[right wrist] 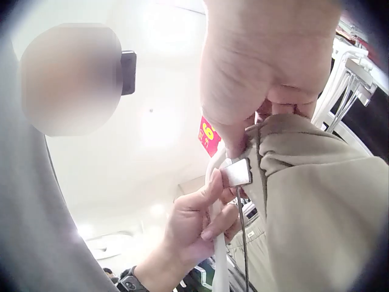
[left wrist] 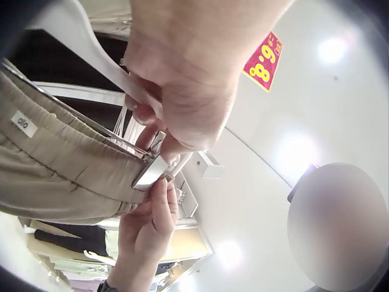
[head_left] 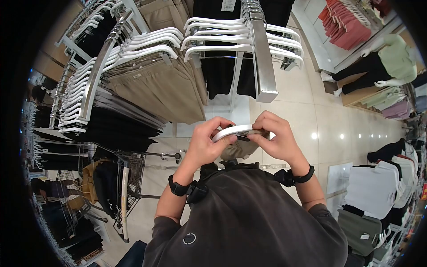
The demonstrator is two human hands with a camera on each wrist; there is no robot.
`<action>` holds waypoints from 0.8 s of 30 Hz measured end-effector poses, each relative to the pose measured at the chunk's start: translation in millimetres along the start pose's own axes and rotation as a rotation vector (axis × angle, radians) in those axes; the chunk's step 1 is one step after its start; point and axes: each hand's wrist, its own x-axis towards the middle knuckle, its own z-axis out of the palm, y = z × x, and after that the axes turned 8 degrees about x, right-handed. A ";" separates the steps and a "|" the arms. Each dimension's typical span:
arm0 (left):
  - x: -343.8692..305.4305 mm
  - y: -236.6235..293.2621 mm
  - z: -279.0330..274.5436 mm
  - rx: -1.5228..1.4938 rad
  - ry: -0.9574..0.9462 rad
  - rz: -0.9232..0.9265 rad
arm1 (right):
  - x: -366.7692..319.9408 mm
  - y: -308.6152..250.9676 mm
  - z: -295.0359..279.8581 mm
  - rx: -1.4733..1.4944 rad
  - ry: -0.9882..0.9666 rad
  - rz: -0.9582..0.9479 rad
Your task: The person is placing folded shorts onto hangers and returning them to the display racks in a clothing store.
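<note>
A white clip hanger (head_left: 232, 130) is up in front of the chest, with beige trousers (left wrist: 67, 164) below it. The left hand (head_left: 205, 141) grips the hanger near its end, the thumb on the metal clip (right wrist: 238, 173) and fingers curled behind. At the waistband beside that clip, the right hand (head_left: 278, 137) pinches the trousers' fabric. The clip lies over the waistband in the left wrist view, and a thin metal bar runs along it. A white label (left wrist: 24, 123) sits on the waistband. The right hand's fingertips are partly hidden by fabric in the right wrist view.
Ahead stands a metal rack arm (head_left: 265, 75) with white hangers. More trousers (head_left: 155, 84) hang on a rack to the left. A shopping cart (head_left: 129, 187) is at the lower left. White tops (head_left: 369, 189) hang at the right, and a mannequin (head_left: 391, 62) stands at the upper right.
</note>
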 end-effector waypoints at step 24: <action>0.4 -1.6 1.6 0.021 -0.007 -0.052 | 2.1 8.3 -7.9 -0.031 -0.100 0.054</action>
